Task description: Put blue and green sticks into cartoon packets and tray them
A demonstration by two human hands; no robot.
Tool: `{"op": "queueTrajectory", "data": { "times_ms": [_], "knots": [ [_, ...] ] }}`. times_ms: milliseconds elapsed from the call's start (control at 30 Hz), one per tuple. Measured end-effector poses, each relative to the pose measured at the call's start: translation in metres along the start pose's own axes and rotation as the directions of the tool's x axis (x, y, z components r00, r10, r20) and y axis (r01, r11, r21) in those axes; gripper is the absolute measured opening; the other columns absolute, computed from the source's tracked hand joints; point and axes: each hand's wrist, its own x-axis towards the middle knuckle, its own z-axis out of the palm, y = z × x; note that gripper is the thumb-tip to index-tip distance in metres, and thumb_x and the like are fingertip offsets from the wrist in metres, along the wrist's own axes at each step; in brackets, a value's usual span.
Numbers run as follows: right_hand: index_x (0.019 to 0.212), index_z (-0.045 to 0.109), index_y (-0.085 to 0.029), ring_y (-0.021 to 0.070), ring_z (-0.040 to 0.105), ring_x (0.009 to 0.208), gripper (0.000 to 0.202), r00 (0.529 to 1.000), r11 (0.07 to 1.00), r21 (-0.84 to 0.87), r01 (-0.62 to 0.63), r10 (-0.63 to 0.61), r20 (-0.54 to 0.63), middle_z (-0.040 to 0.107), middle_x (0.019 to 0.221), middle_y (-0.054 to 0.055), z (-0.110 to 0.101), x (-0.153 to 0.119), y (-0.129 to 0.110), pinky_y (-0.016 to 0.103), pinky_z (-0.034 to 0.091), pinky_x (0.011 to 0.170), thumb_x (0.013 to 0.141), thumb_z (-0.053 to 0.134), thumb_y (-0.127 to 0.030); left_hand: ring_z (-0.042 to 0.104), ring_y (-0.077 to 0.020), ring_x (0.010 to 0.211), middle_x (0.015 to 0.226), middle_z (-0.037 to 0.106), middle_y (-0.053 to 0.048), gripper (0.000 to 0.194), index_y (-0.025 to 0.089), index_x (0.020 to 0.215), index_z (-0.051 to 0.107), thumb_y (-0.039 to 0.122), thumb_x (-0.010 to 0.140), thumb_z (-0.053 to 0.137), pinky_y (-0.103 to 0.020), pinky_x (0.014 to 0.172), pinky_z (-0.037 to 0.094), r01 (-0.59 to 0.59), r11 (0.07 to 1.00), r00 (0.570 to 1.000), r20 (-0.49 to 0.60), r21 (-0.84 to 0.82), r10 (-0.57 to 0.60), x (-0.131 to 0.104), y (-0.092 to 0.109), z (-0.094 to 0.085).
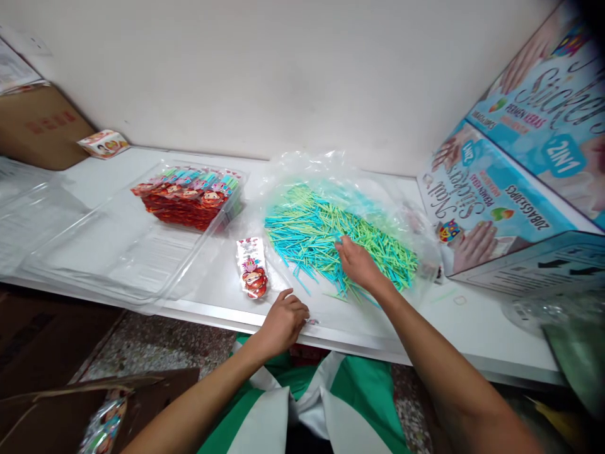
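Note:
A heap of thin green and blue plastic sticks lies in a spread clear plastic bag. My right hand is over the front of the heap, its fingers pinched on a blue stick whose tip shows at the fingertips; how many it grips is hidden. At the table's front edge rests my left hand, loosely bent with the fingers somewhat apart and nothing seen in it. Just beyond that hand, a small printed packet with a red cartoon figure lies flat on the table.
To the left, a clear plastic tub holds a stack of similar red packets. Large blue printed cartons stand at the right. A brown carton and a small box sit back left. Below is an open carton.

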Motion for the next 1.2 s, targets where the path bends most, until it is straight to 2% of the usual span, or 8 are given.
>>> {"op": "queueTrajectory", "data": {
  "times_ms": [133, 233, 467, 633, 867, 967, 1100, 1200],
  "knots": [
    [0.104, 0.046, -0.015, 0.0224, 0.061, 0.079, 0.029, 0.901, 0.991, -0.086, 0.104, -0.058, 0.43, 0.063, 0.089, 0.012, 0.015, -0.038, -0.016, 0.029, 0.037, 0.064, 0.093, 0.024, -0.032, 0.053, -0.0156, 0.087, 0.091, 0.066, -0.001, 0.023, 0.021, 0.087, 0.064, 0.011, 0.079, 0.045, -0.04, 0.102, 0.023, 0.0, 1.0, 1.0, 0.008, -0.001, 0.0, 0.0, 0.001, -0.002],
    [0.102, 0.048, -0.012, 0.0254, 0.062, 0.082, 0.023, 0.855, 0.986, -0.125, 0.109, -0.03, 0.517, 0.063, 0.094, 0.016, 0.025, -0.055, -0.02, 0.031, 0.04, 0.066, 0.09, 0.031, -0.022, 0.053, -0.0163, 0.087, 0.091, 0.066, -0.002, 0.023, 0.021, 0.087, 0.064, 0.012, 0.079, 0.045, -0.041, 0.101, 0.023, -0.004, 1.0, 1.0, 0.02, 0.003, 0.004, 0.001, 0.0, -0.001],
    [0.111, 0.042, -0.011, 0.0253, 0.061, 0.088, 0.027, 0.874, 0.993, -0.059, 0.103, -0.062, 0.482, 0.062, 0.099, 0.017, 0.028, -0.029, -0.045, 0.032, 0.042, 0.07, 0.089, 0.028, -0.015, 0.054, -0.0176, 0.085, 0.09, 0.066, -0.004, 0.023, 0.021, 0.087, 0.064, 0.013, 0.079, 0.043, -0.043, 0.1, 0.024, -0.005, 0.999, 0.999, 0.053, 0.046, 0.003, 0.0, 0.0, 0.0],
    [0.109, 0.045, -0.009, 0.0282, 0.061, 0.091, 0.029, 0.868, 0.997, -0.002, 0.076, -0.065, 0.493, 0.064, 0.096, 0.018, 0.051, -0.003, -0.073, 0.033, 0.043, 0.07, 0.088, 0.034, -0.025, 0.054, -0.0181, 0.085, 0.088, 0.066, -0.004, 0.024, 0.02, 0.087, 0.064, 0.013, 0.078, 0.043, -0.043, 0.1, 0.023, -0.008, 0.997, 0.998, 0.065, 0.071, 0.004, -0.001, 0.0, -0.001],
    [0.103, 0.046, -0.008, 0.0257, 0.063, 0.083, 0.025, 0.87, 0.994, 0.098, 0.056, -0.096, 0.483, 0.065, 0.087, 0.018, 0.048, -0.015, -0.055, 0.032, 0.043, 0.067, 0.088, 0.032, -0.022, 0.054, -0.0181, 0.086, 0.088, 0.066, -0.004, 0.023, 0.021, 0.087, 0.064, 0.013, 0.077, 0.045, -0.043, 0.099, 0.023, -0.001, 0.998, 0.998, 0.06, 0.061, -0.003, -0.003, -0.003, 0.001],
    [0.111, 0.036, -0.011, 0.0179, 0.061, 0.082, 0.028, 0.926, 0.963, 0.271, 0.017, -0.117, 0.359, 0.063, 0.09, 0.011, 0.044, -0.028, -0.046, 0.028, 0.043, 0.071, 0.093, 0.018, -0.023, 0.054, -0.0178, 0.086, 0.089, 0.066, -0.004, 0.022, 0.02, 0.086, 0.064, 0.014, 0.078, 0.045, -0.042, 0.099, 0.023, 0.012, 0.999, 0.999, 0.039, 0.034, -0.014, -0.004, -0.004, 0.005],
    [0.104, 0.033, -0.018, 0.0146, 0.057, 0.084, 0.022, 0.999, 0.771, 0.636, -0.011, -0.019, 0.041, 0.059, 0.089, 0.006, 0.055, -0.043, -0.047, 0.028, 0.042, 0.08, 0.094, 0.018, -0.028, 0.054, -0.0171, 0.086, 0.091, 0.066, -0.003, 0.021, 0.02, 0.085, 0.064, 0.015, 0.081, 0.045, -0.04, 0.099, 0.024, 0.031, 0.999, 0.999, 0.017, 0.012, -0.031, -0.006, -0.004, 0.009],
    [0.1, 0.034, -0.019, 0.0157, 0.056, 0.084, 0.018, 0.999, 0.703, 0.709, -0.053, 0.034, 0.04, 0.057, 0.086, 0.005, 0.068, -0.052, -0.049, 0.029, 0.042, 0.081, 0.093, 0.021, -0.03, 0.053, -0.0172, 0.088, 0.093, 0.066, -0.003, 0.021, 0.02, 0.087, 0.064, 0.015, 0.081, 0.045, -0.04, 0.099, 0.023, 0.031, 0.999, 0.999, 0.014, 0.014, -0.031, -0.007, -0.003, 0.01]
  ]
}}
